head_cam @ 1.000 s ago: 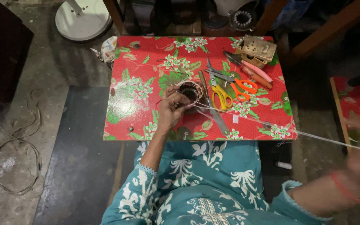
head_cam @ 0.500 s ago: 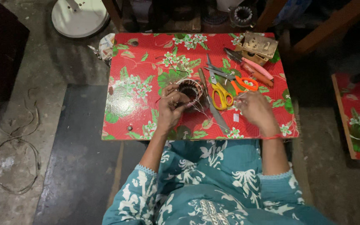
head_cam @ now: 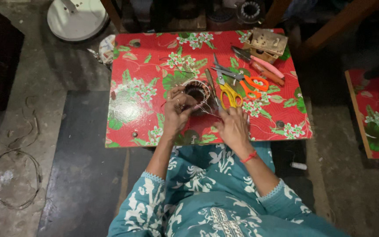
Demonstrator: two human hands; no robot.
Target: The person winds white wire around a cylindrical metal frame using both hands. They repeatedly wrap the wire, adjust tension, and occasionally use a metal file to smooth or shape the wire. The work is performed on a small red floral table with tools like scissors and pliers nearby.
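Coil, a round dark ring wound with copper wire, is sitting near the middle of the red flowered table, tucked against the left hand. Compared with half a second ago, the right hand is now lying nearer the coil, having drawn in from the table's right part toward the centre, while the left hand is staying where it was on the ring. A thin wire is running between the two hands. The left hand is curling over the coil's near-left rim, fingers closed on it; the right hand is lying knuckles up with its fingers bunched together on the wire, though the pinch itself is hidden beneath the hand. Both forearms are reaching up from the near edge of the table, the right wrist crossing that edge. Just beyond the right hand, yellow scissors and orange scissors are lying side by side, with a pink tool and a small wooden box toward the far right corner. The table's left half is lying bare, giving open room there; the right half is crowded with tools.
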